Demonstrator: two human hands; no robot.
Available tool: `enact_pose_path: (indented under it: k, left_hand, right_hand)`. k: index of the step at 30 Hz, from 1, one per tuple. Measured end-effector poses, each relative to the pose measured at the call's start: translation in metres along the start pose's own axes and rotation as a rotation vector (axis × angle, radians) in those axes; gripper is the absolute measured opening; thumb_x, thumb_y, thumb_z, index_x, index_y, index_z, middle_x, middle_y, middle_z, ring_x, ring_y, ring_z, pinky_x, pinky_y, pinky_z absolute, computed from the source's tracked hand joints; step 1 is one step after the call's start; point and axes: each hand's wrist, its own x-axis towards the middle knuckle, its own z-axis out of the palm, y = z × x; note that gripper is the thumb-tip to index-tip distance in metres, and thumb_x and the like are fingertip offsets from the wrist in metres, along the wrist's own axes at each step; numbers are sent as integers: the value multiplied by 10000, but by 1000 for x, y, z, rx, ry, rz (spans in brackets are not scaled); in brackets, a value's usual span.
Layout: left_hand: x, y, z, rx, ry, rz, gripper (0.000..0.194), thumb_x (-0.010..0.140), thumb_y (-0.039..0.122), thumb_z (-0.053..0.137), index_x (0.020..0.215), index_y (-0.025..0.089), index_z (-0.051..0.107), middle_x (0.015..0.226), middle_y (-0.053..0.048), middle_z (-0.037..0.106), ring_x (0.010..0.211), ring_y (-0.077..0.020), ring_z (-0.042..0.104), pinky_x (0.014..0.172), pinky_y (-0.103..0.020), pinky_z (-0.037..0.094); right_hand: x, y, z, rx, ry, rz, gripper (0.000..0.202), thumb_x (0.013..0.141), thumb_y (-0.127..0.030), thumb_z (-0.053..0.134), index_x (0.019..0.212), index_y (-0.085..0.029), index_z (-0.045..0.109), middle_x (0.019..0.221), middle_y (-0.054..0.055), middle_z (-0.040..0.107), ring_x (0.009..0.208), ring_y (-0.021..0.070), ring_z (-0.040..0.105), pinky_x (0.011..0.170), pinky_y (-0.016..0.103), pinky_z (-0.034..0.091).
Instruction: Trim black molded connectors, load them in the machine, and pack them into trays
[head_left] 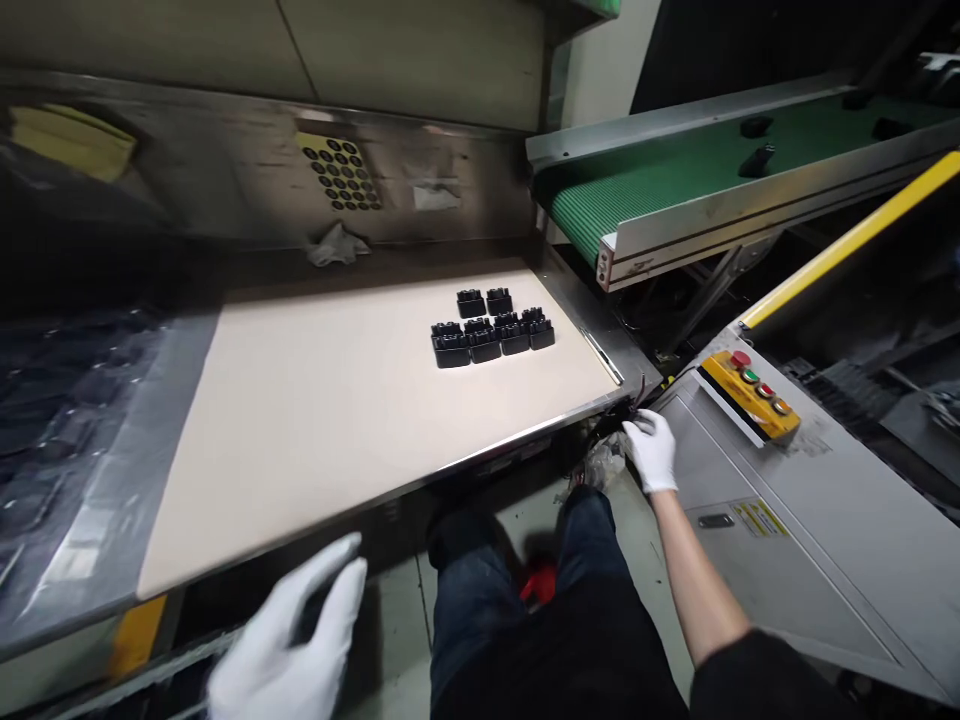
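Green conveyor belt (660, 180); yellow-and-red control box (750, 397).

The white-gloved left hand (289, 640) was cut off at seven o'clock; the glossy black parts (64, 420) toward nine o'clock were blurred beyond telling.

Metal workbench (622, 350), beige mat (322, 420), black plastic parts (491, 340) in rows, crumpled rag (337, 246)

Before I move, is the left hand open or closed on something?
Open: the white-gloved left hand has its digits spread, with a dark gap and nothing held between them.
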Motion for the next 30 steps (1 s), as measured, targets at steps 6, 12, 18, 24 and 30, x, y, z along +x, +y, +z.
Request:
enact_pose_path:
  k: [6, 12, 18, 24, 30]
  left_hand:
    - [197, 159, 28, 105, -164, 403, 440, 891, 544, 650, 1131, 198, 775, 1137, -57, 790, 1028, -277, 736, 1029, -435, 582]
    - [372, 203, 161, 764, -681, 494, 729, 808, 421, 739, 1478, 161, 611, 1408, -135, 683, 1258, -326, 660, 1070, -368, 511]
    - [408, 188, 203, 793, -806, 577, 427, 786, 433, 737, 1133, 190, 790, 1026, -91, 780, 882, -270, 705, 794, -339, 529]
    - [344, 217, 139, 634, -553, 669, 323, 846, 389, 684, 1104, 211, 760, 964, -59, 750, 810, -223, 646, 774, -363, 522]
    - [193, 204, 114, 633, -790, 616, 323, 852, 459, 657, 1101, 271, 742, 946, -96, 748, 839, -336, 704, 734, -430, 542]
  right_hand:
    - [7, -157, 18, -188, -248, -785, 198, 934, -273, 617, 999, -219, 795, 1033, 78, 804, 963, 224, 740, 932, 382, 596]
    - [82, -272, 222, -943, -875, -832, 550, 859, -96, 638, 1391, -221, 691, 1337, 108, 740, 1163, 274, 716, 983, 390, 584]
    - [118, -268, 302, -1196, -1237, -773, 376, 772, -186, 852, 1141, -145, 795, 1095, 119, 800, 940, 244, 743, 811, 325, 566]
    - [108, -285, 226, -964, -1013, -913, 331, 822, -245, 808, 1145, -183, 766, 1113, 80, 785, 960, 216, 711, 802, 286, 523]
    - [58, -233, 102, -1034, -1172, -848, 167, 747, -134, 772, 907, -175, 795, 787, 45, 761, 671, 174, 666, 639, 284, 472]
